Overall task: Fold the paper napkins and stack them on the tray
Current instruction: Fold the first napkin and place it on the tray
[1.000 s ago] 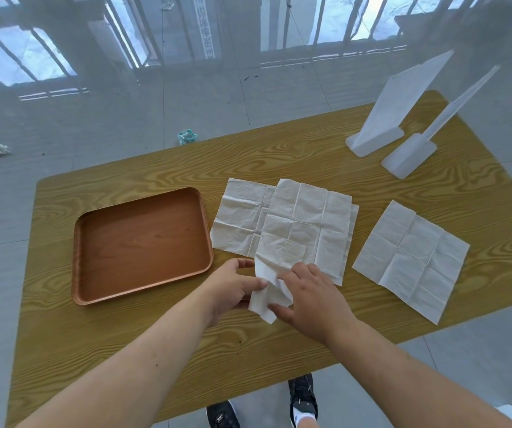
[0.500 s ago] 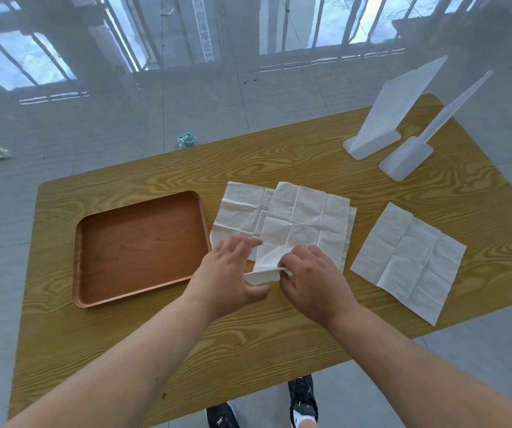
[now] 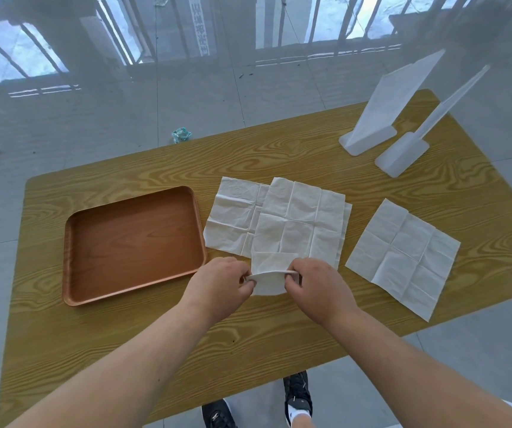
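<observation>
Both hands, the left hand and right hand, are pinching the folded napkin at the desk's near edge, right of the empty tray; uneven pulling is risking a tear or a crooked crease.

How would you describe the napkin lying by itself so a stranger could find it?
Start at the wooden table and look right of the brown tray, past the overlapping napkins. The lone napkin lies flat near the right edge, touching no other napkin and neither hand.
</observation>
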Motion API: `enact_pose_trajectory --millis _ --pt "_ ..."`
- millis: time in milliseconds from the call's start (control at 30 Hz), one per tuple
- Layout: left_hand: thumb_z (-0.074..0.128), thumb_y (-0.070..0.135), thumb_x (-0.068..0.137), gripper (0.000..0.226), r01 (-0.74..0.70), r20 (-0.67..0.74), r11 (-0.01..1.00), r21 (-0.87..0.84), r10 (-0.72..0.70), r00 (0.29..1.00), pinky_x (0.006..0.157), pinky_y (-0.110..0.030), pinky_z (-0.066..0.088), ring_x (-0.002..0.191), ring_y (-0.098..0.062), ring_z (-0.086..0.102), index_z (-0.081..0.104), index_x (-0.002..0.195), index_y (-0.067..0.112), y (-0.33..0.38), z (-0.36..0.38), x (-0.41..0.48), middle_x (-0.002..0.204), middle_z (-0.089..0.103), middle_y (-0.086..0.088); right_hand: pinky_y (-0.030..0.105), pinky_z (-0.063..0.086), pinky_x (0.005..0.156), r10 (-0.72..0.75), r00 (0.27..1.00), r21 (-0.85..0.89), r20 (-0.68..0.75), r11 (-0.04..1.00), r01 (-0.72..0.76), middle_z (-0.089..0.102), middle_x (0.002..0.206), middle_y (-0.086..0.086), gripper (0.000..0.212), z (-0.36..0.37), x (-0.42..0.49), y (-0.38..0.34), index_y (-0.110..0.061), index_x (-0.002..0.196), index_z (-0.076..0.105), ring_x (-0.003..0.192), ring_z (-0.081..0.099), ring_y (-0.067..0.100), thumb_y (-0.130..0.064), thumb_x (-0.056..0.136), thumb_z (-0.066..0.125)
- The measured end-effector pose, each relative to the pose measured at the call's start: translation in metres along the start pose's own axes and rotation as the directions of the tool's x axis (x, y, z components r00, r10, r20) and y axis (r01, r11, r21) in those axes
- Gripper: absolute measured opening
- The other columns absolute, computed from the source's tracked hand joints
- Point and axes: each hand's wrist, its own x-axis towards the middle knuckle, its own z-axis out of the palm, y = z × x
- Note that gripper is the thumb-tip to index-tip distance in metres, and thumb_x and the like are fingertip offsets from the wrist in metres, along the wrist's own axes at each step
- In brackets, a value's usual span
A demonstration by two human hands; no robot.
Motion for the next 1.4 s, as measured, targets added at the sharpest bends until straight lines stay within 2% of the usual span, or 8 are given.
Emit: enact_pose_trajectory --millis 167,267,433,500,733,1000,1200,1400 --pt "0.055 0.051 0.099 0.029 0.077 -0.041 0.993 -0.093 -0.081 0.996 0.058 -0.021 0.035 0.076 -0.005 0.054 0.063 0.080 0.031 0.003 0.007 0.007 0.078 0.061 0.015 0.031 0.041 0.052 0.060 0.997 0.026 -0.042 0.998 -0.059 0.055 0.065 -0.006 0.027 0.001 0.007 0.003 -0.021 0.070 0.053 0.063 0.051 0.011 -0.030 0.095 0.052" --pt "0.056 0.052 0.099 0.028 0.150 -0.067 0.975 -0.167 -0.163 0.984 0.056 -0.027 0.043 0.071 -0.006 0.058 0.064 0.084 0.030 0.007 0.006 0.014 0.077 0.063 0.013 0.033 0.042 0.056 0.066 0.994 0.008 -0.087 0.998 -0.066 0.054 0.068 -0.005 0.028 0.001 0.014 0.003 -0.020 0.071 0.052 0.068 0.052 0.015 -0.032 0.097 0.052" --pt "0.065 0.060 0.091 0.055 0.257 -0.124 0.940 -0.225 -0.289 0.949 0.079 -0.032 0.047 0.105 -0.016 0.059 0.052 0.132 0.025 0.009 0.007 0.023 0.117 0.059 0.008 0.039 0.050 0.088 0.108 0.972 -0.027 -0.208 0.993 -0.116 0.061 0.108 -0.002 0.027 -0.002 0.022 0.002 -0.019 0.120 0.058 0.103 0.055 0.020 -0.035 0.098 0.054" --pt "0.068 0.063 0.089 0.069 0.265 -0.107 0.948 -0.173 -0.286 0.952 0.090 -0.035 0.048 0.119 -0.021 0.058 0.045 0.140 0.023 0.008 0.010 0.024 0.132 0.057 0.002 0.038 0.051 0.086 0.067 0.976 -0.064 -0.205 0.995 -0.082 0.060 0.107 -0.001 0.028 -0.002 0.020 0.004 -0.020 0.122 0.056 0.101 0.055 0.020 -0.032 0.097 0.055" --pt "0.070 0.065 0.086 0.079 0.172 -0.032 0.985 0.008 -0.172 0.985 0.104 -0.038 0.050 0.132 -0.021 0.050 0.044 0.148 0.023 0.012 0.013 0.032 0.141 0.050 0.001 0.034 0.051 0.078 -0.074 0.997 -0.179 -0.013 0.981 0.071 0.061 0.098 -0.007 0.022 0.008 0.011 0.016 -0.023 0.111 0.064 0.088 0.053 0.014 -0.035 0.100 0.049" --pt "0.071 0.062 0.087 0.056 0.084 -0.038 0.990 0.111 -0.081 0.996 0.101 -0.033 0.048 0.122 -0.018 0.055 0.060 0.126 0.023 0.014 0.005 0.051 0.126 0.058 0.002 0.034 0.050 0.088 -0.025 1.000 -0.108 -0.009 0.994 0.023 0.061 0.118 -0.005 0.042 0.007 0.023 0.018 -0.025 0.139 0.049 0.107 0.056 0.018 -0.037 0.099 0.053" --pt "0.068 0.053 0.093 0.055 -0.105 0.098 0.980 0.171 0.089 0.991 0.109 -0.035 0.041 0.130 -0.019 0.048 0.053 0.140 0.030 0.013 0.007 0.050 0.138 0.052 0.003 0.037 0.052 0.080 0.003 1.000 -0.129 0.023 0.992 0.000 0.060 0.098 -0.006 0.009 0.007 0.036 0.015 -0.025 0.103 0.059 0.093 0.056 0.019 -0.030 0.100 0.052" --pt "0.072 0.057 0.088 0.059 -0.031 0.098 0.996 0.080 0.023 0.995 0.105 -0.033 0.043 0.127 -0.016 0.051 0.053 0.138 0.030 0.012 0.008 0.052 0.137 0.056 0.007 0.032 0.050 0.068 0.024 0.999 -0.091 -0.036 0.996 -0.027 0.056 0.083 -0.011 0.009 0.003 0.040 0.016 -0.026 0.088 0.056 0.080 0.053 0.013 -0.029 0.096 0.053"
